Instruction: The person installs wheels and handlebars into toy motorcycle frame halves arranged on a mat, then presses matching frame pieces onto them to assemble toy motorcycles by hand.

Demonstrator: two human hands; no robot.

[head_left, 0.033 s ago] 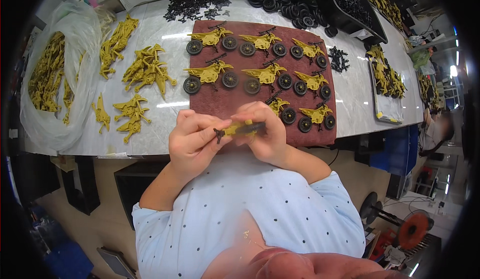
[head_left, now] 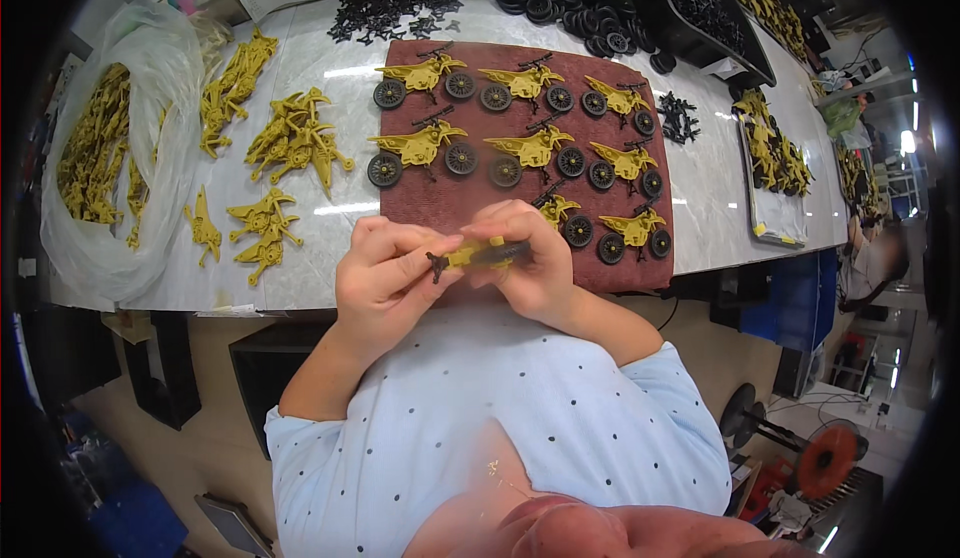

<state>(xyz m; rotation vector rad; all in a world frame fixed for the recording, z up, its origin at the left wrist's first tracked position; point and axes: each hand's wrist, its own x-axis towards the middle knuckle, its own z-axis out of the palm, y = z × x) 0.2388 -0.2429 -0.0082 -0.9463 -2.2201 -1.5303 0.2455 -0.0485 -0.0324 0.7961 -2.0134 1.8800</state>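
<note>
Over the near edge of the pale grey, marbled table [head_left: 345, 196], viewed from my remote station, I record both bare hands engaged on one small yellow-and-black plastic toy motorcycle [head_left: 462, 259]. Change noted: against the preceding view, both hands sit very slightly higher and the held piece is marginally turned; nothing on the table has visibly shifted. I judge this a minor adjustment of grip, the work on this piece continuing.

Orientation: the long axis runs roughly left to right across the person's front. A small black forked part [head_left: 437, 266] points to the left; a blurred, dark, rounded part, apparently a wheel, lies toward the right end. Which end is the front I cannot confirm.

Left hand [head_left: 380, 278]: grasping the left portion between thumb and bent fingers. Right hand [head_left: 537, 266]: grasping the right portion, fingers curled over it; the exact contact is obscured by blur.

Surroundings: just beyond the hands, a dark red cloth [head_left: 412, 205] bears eight yellow toy motorcycles with black wheels [head_left: 415, 148], one partly covered by the right hand. Loose yellow plastic frames [head_left: 290, 138] lie to the left, near a clear plastic bag [head_left: 175, 48] of similar parts.
</note>
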